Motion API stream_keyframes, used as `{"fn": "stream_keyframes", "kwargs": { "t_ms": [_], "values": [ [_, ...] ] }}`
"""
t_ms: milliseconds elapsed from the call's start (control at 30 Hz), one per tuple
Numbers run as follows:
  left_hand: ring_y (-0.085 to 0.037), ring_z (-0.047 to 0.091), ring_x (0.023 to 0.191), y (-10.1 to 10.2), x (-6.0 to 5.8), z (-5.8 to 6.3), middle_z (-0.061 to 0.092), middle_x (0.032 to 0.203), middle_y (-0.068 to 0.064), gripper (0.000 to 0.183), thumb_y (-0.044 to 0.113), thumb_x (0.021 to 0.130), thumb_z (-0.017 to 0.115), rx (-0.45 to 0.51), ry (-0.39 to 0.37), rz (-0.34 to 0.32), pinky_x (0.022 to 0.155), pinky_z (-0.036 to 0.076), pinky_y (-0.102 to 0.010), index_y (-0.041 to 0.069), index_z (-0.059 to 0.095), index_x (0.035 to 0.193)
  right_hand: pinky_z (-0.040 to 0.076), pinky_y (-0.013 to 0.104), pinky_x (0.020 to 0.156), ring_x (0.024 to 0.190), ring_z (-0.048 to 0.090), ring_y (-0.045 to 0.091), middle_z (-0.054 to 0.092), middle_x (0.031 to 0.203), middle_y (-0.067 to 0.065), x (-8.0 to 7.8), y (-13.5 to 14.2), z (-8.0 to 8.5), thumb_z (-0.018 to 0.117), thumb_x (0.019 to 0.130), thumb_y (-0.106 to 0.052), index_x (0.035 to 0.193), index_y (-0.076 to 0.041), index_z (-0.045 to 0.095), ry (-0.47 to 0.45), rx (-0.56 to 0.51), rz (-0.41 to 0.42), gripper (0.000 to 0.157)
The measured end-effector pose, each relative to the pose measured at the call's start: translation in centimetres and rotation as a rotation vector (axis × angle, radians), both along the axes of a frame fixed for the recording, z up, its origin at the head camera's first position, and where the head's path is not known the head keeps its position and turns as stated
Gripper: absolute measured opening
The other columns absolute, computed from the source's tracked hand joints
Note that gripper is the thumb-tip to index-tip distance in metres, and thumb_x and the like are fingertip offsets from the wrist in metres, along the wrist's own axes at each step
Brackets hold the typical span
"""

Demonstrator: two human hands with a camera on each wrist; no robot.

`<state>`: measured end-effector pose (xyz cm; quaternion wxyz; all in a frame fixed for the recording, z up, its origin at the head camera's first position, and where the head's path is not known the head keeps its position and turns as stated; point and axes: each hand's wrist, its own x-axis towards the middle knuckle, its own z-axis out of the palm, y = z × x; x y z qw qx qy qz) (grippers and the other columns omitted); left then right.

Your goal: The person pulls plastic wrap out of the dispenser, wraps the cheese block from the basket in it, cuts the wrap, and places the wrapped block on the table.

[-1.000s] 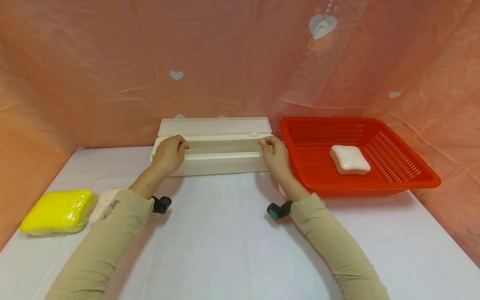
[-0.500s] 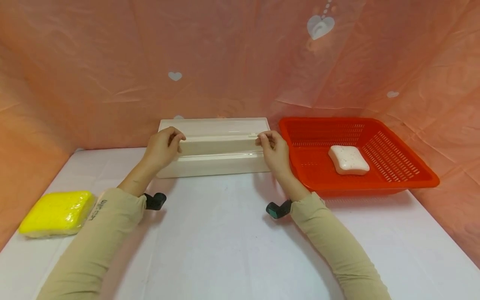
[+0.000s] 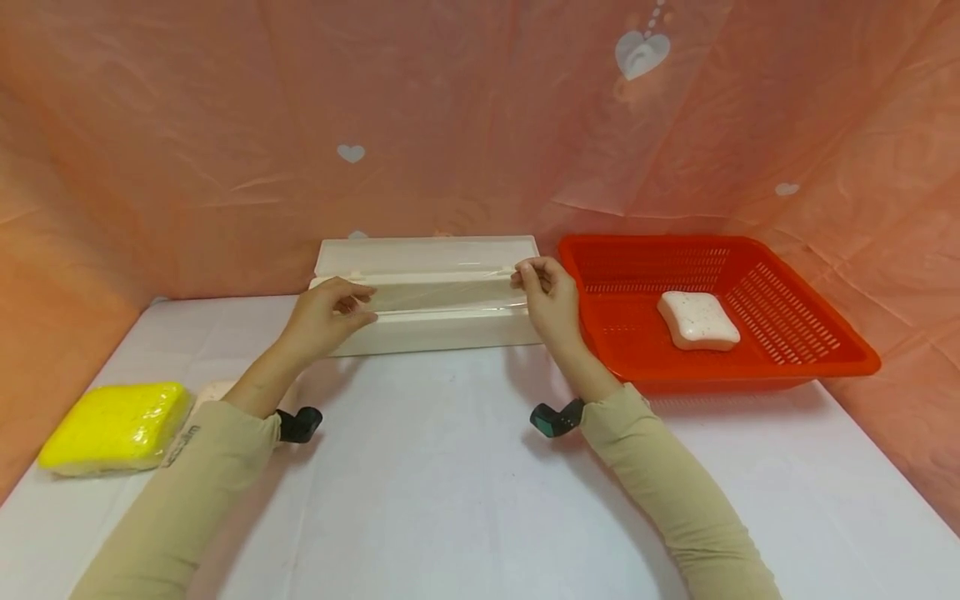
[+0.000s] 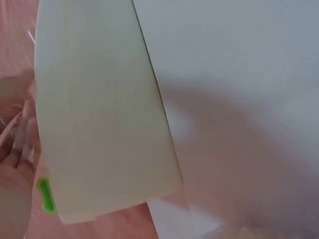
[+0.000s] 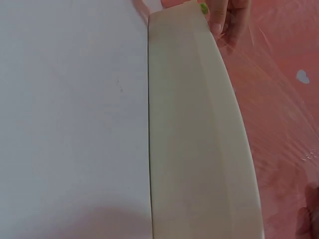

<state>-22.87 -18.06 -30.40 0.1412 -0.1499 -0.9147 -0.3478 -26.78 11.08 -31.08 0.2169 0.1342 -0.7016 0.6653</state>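
A long white cling film dispenser point(image 3: 442, 335) lies across the back of the table, its see-through lid point(image 3: 427, 253) raised. Clear cling film point(image 5: 279, 99) stretches above it, showing as faint creases and glare. At the right end my right hand point(image 3: 553, 304) pinches the film's edge between thumb and fingers. My left hand point(image 3: 318, 315) is at the left end, thumb and forefinger spread apart over the dispenser's front edge. In the left wrist view its fingers point(image 4: 20, 144) lie behind the film, beside a green tab point(image 4: 46, 195) on the dispenser's end.
A red plastic basket point(image 3: 720, 373) stands right of the dispenser, holding a white speckled block point(image 3: 699, 321). On the left lies a yellow block point(image 3: 116, 427) in clear wrapping. A pale block point(image 3: 213, 390) beside it is partly hidden by my left sleeve.
My left hand rose slightly, then came back down and nearer to me, its thumb and fingers parting. The right hand rose a little and kept its pinch.
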Motion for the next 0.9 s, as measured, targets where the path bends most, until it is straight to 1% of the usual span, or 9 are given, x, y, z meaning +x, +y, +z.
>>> {"fn": "stream_keyframes", "kwargs": {
  "t_ms": [100, 167, 267, 400, 600, 700, 800, 833, 900],
  "values": [
    [-0.03, 0.061, 0.08, -0.4, 0.3, 0.0, 0.066, 0.096, -0.019, 0.022, 0.0, 0.083, 0.07, -0.032, 0.082, 0.014, 0.071, 0.047, -0.027, -0.005, 0.07, 0.104, 0.052, 0.014, 0.074, 0.068, 0.06, -0.002, 0.062, 0.086, 0.026, 0.1, 0.1, 0.2, 0.053, 0.096, 0.001, 0.096, 0.016, 0.059, -0.003, -0.022, 0.003, 0.016],
    [-0.03, 0.062, 0.077, -0.7, 0.5, 0.1, 0.067, 0.092, -0.019, 0.017, -0.002, 0.083, 0.069, -0.062, 0.133, 0.024, 0.069, 0.048, -0.027, -0.005, 0.072, 0.099, 0.052, 0.014, 0.074, 0.068, 0.06, -0.002, 0.063, 0.084, 0.023, 0.1, 0.1, 0.3, 0.053, 0.095, 0.002, 0.096, 0.016, 0.059, -0.001, -0.04, 0.003, 0.016],
    [-0.031, 0.062, 0.075, -1.2, 0.8, 0.4, 0.069, 0.089, -0.02, 0.013, -0.002, 0.084, 0.068, -0.092, 0.17, 0.042, 0.067, 0.049, -0.031, -0.005, 0.073, 0.095, 0.052, 0.014, 0.073, 0.067, 0.061, -0.002, 0.065, 0.081, 0.017, 0.2, 0.3, 0.4, 0.054, 0.095, 0.002, 0.096, 0.016, 0.06, 0.007, -0.054, 0.002, 0.016],
    [-0.032, 0.06, 0.079, -1.5, 1.1, 1.1, 0.07, 0.09, -0.021, 0.014, 0.001, 0.088, 0.065, -0.066, 0.155, 0.079, 0.068, 0.047, -0.033, -0.004, 0.073, 0.098, 0.053, 0.015, 0.07, 0.067, 0.063, 0.0, 0.067, 0.078, 0.008, 0.1, 0.5, 0.6, 0.056, 0.094, 0.001, 0.096, 0.016, 0.061, 0.015, -0.069, 0.007, 0.016],
    [-0.029, 0.061, 0.091, -1.6, 1.5, 2.1, 0.071, 0.099, -0.021, 0.024, 0.018, 0.095, 0.061, 0.067, 0.068, 0.153, 0.071, 0.043, -0.022, 0.0, 0.072, 0.106, 0.054, 0.02, 0.07, 0.067, 0.065, 0.003, 0.068, 0.076, -0.002, 0.3, 0.9, 1.6, 0.059, 0.093, 0.0, 0.098, 0.015, 0.063, 0.012, -0.098, 0.014, 0.016],
    [-0.009, 0.061, 0.091, -1.6, 1.5, 2.4, 0.074, 0.087, 0.006, 0.03, 0.026, 0.095, 0.06, 0.163, 0.018, 0.197, 0.073, 0.043, -0.017, 0.002, 0.071, 0.11, 0.055, 0.019, 0.071, 0.068, 0.066, 0.002, 0.068, 0.077, -0.001, 0.4, 1.0, 2.0, 0.06, 0.092, -0.001, 0.098, 0.014, 0.064, -0.007, -0.097, 0.005, 0.017],
    [0.01, 0.057, 0.084, -1.4, 1.4, 2.5, 0.063, 0.074, 0.031, 0.031, 0.025, 0.094, 0.062, 0.279, 0.02, 0.21, 0.076, 0.043, -0.01, 0.0, 0.07, 0.111, 0.055, 0.019, 0.071, 0.069, 0.066, 0.001, 0.07, 0.082, 0.011, 0.6, 1.2, 2.5, 0.061, 0.092, -0.003, 0.1, 0.013, 0.065, -0.028, -0.082, -0.016, 0.018],
    [0.014, 0.056, 0.081, -1.3, 1.3, 2.5, 0.057, 0.071, 0.037, 0.03, 0.023, 0.094, 0.062, 0.322, 0.032, 0.205, 0.075, 0.043, -0.007, -0.002, 0.07, 0.111, 0.055, 0.019, 0.072, 0.069, 0.066, 0.0, 0.071, 0.085, 0.015, 0.6, 1.2, 2.6, 0.061, 0.092, -0.004, 0.1, 0.012, 0.065, -0.035, -0.074, -0.023, 0.018],
    [0.014, 0.057, 0.078, -1.0, 1.1, 2.6, 0.058, 0.07, 0.037, 0.028, 0.017, 0.093, 0.063, 0.395, 0.064, 0.185, 0.073, 0.043, -0.005, -0.006, 0.069, 0.109, 0.056, 0.02, 0.073, 0.071, 0.066, 0.0, 0.07, 0.092, 0.023, 0.7, 1.3, 2.9, 0.061, 0.093, -0.006, 0.101, 0.011, 0.066, -0.047, -0.052, -0.037, 0.02]
  ]
}}
